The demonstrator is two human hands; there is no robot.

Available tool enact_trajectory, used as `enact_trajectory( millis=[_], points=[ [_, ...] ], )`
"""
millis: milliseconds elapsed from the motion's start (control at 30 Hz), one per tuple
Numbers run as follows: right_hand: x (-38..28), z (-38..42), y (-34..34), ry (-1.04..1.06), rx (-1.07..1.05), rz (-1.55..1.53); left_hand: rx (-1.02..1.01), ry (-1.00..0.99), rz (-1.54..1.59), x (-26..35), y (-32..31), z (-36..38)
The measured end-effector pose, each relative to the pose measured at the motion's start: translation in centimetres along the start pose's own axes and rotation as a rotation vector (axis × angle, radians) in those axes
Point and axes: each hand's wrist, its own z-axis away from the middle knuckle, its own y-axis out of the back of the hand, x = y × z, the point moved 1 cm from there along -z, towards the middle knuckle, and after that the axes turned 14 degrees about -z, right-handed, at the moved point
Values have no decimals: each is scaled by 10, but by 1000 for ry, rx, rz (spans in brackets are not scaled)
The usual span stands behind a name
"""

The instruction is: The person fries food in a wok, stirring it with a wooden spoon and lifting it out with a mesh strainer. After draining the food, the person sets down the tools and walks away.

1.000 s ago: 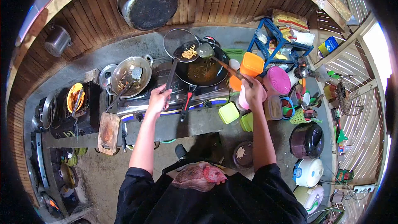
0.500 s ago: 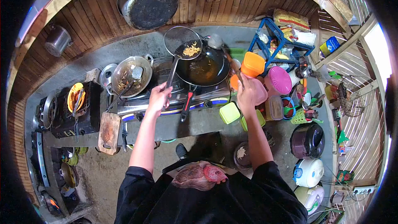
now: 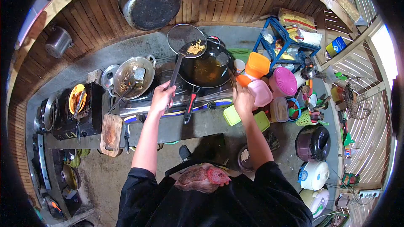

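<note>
My left hand (image 3: pixel 163 97) is wrapped round the handle of a mesh strainer (image 3: pixel 181 38), which is held over the upper left of the black wok (image 3: pixel 198 79). Golden fried pieces (image 3: pixel 195 48) lie in the strainer's mesh. My right hand (image 3: pixel 243 99) grips the handle of a spatula (image 3: pixel 222 59), whose head is inside the wok at its right side. Brown oil (image 3: pixel 209 72) with a few small bits fills the wok's bottom. The wok rests on the stove (image 3: pixel 168 101), its red and black handle pointing toward me.
Left of the wok stands a metal pan (image 3: pixel 134 77) with food and a ladle. A cutting board (image 3: pixel 111 134) lies at the counter's front edge. Orange (image 3: pixel 257 65), pink (image 3: pixel 261 93) and green containers (image 3: pixel 232 115) crowd the right, near a blue rack (image 3: pixel 281 31).
My right hand has moved slightly down and left. The spatula's head has dropped from above the wok's far rim into the wok. The strainer has shifted only a little.
</note>
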Motion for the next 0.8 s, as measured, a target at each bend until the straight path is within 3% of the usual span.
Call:
enact_trajectory(
  millis=[333,800],
  points=[
    [-18,-7,-17,-184,-94,-164,17,6,-3,0,2,0],
    [-16,-18,-50,-348,-20,-406,19,7,-19,-9,4,-5]
  ],
)
